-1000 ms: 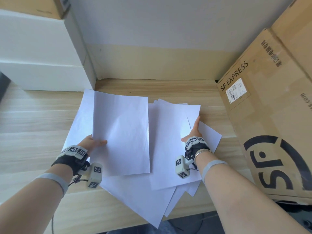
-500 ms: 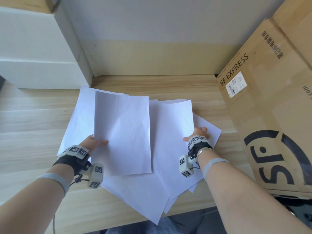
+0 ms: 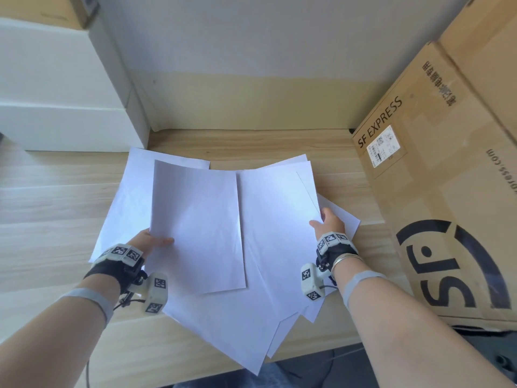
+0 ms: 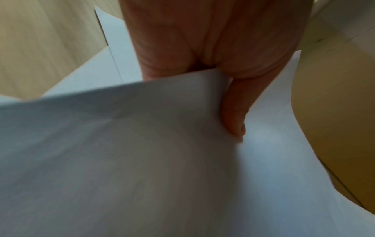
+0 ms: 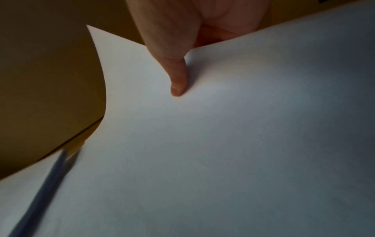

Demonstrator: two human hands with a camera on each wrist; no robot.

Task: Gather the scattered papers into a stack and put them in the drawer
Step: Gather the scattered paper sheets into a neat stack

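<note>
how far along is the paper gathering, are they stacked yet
Not stacked yet. The white paper sheets are pulled close but still fanned and overlapping on the light wooden table. In hand: the left hand pinches one sheet's edge, the right hand pinches another bunch. Left: squaring them into one stack and reaching a drawer, none visible here.

Black wrist straps (image 3: 112,268) carry white marker-tagged camera blocks (image 3: 155,292).

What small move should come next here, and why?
Probably bring the two hands together so the sheets overlap. The left hand pinches one sheet by its edge, the right hand pinches another bunch, and the two lie side by side, fanned at different angles. More papers lie loose beneath on the table, so nothing is a stack yet.
</note>
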